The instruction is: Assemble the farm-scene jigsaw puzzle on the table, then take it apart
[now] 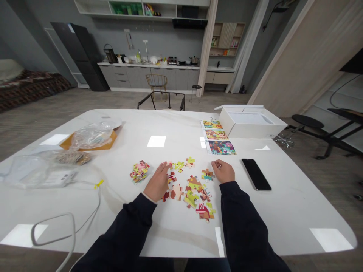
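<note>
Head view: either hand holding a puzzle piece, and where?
Cannot tell for certain. The right hand pinches its fingers together at the tips, but nothing shows clearly between them. The left hand has fingertips at a puzzle piece, not lifting it.

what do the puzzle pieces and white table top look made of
The colourful jigsaw pieces look like matte printed cardboard with die-cut edges. The white table top looks like polished stone or glossy laminate: it mirrors ceiling lights and shows faint grey veining.

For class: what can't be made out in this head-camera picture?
Head view:
- Any jigsaw pieces under the left hand: hidden by it.
- What the right hand pinches, if anything: hidden by its fingers.
- Lower pieces in the jigsaw stack: hidden by the top ones.
- Contents of the plastic bag: blurred by film.
</note>
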A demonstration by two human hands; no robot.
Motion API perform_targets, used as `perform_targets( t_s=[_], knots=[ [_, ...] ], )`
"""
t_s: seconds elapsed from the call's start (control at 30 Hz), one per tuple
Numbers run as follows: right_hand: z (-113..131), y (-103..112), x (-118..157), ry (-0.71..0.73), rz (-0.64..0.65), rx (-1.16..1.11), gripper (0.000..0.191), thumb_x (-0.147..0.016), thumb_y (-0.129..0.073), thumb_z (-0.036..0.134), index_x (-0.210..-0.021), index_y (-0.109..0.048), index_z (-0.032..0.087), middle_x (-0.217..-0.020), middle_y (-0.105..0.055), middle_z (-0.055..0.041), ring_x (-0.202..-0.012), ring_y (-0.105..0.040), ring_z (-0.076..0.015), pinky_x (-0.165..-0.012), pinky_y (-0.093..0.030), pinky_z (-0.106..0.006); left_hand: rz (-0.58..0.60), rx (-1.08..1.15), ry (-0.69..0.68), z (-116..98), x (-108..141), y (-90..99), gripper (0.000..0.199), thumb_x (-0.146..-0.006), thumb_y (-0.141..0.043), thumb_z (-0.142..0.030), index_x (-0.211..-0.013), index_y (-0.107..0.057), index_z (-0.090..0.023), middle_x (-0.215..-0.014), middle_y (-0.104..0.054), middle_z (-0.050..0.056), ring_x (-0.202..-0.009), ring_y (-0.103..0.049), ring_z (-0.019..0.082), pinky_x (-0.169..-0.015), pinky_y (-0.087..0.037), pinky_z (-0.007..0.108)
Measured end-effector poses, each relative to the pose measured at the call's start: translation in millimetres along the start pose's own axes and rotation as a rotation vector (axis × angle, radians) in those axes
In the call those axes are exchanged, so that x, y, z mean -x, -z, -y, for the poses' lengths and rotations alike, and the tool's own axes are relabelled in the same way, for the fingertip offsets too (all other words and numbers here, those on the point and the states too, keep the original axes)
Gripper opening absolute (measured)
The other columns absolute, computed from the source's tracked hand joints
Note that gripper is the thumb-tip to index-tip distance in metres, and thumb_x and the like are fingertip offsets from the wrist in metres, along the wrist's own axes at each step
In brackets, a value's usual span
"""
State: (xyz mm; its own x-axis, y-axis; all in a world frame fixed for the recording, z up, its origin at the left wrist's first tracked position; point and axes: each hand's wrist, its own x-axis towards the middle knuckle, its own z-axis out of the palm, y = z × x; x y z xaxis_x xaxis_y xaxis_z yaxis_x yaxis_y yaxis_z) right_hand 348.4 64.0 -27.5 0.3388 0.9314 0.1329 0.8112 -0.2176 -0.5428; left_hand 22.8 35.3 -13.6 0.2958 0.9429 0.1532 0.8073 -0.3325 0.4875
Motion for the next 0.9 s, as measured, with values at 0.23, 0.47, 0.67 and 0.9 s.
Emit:
perform_targets(
  t_s=[0.23, 0.47, 0.67, 0.9],
  knots=[
    [0.8, 0.4, 0.7, 0.021, 0.000, -0.020, 0.028, -0.090, -0.056, 0.045, -0.081, -0.074, 0.024, -0.072, -0.072, -0.0006, -0.069, -0.062, -0.0180, -0.060, -0.033, -0.027, 0.065, -0.110, -0.082, -9.1, -37.0, -12.0, 0.049, -0.082, -0.050, 0.000, -0.128, -0.064, -0.014, -0.136, -0.064, 0.016, -0.135, -0.053, 0.029, -0.118, -0.039, 0.048],
    [-1.0, -2.6, 1.2, 0.024, -0.004, -0.028, 0.025, -0.090, -0.058, 0.043, -0.082, -0.074, 0.024, -0.070, -0.070, 0.0005, -0.068, -0.062, -0.0179, -0.060, -0.034, -0.027, -0.002, 0.031, -0.070, -6.0, -29.8, -13.1, 0.033, -0.085, -0.063, -0.012, -0.117, -0.067, -0.018, -0.117, -0.066, 0.011, -0.109, -0.058, 0.029, -0.103, -0.048, 0.049],
    [5.3, 1.9, 0.7, 0.111, -0.051, -0.212, 0.025, -0.090, -0.058, 0.041, -0.091, -0.073, 0.021, -0.073, -0.069, -0.0013, -0.065, -0.061, -0.0178, -0.066, -0.047, -0.030, -0.032, 0.127, -0.137, -21.4, -16.4, -8.1, 0.032, -0.094, -0.061, -0.026, -0.125, -0.064, -0.020, -0.134, -0.063, 0.012, -0.127, -0.054, 0.030, -0.112, -0.044, 0.052],
    [21.0, 19.6, 84.8, 0.625, 0.141, -0.185, 0.073, -0.091, -0.066, 0.052, -0.153, -0.044, 0.022, -0.151, -0.053, -0.0150, -0.144, -0.044, -0.0338, -0.117, -0.039, -0.053, -0.031, -0.006, -0.079, -14.5, 82.8, 0.1, 0.085, -0.090, -0.067, -0.056, -0.160, -0.028, -0.028, -0.170, -0.023, 0.013, -0.157, -0.017, 0.039, -0.122, -0.031, 0.060]
  ],
)
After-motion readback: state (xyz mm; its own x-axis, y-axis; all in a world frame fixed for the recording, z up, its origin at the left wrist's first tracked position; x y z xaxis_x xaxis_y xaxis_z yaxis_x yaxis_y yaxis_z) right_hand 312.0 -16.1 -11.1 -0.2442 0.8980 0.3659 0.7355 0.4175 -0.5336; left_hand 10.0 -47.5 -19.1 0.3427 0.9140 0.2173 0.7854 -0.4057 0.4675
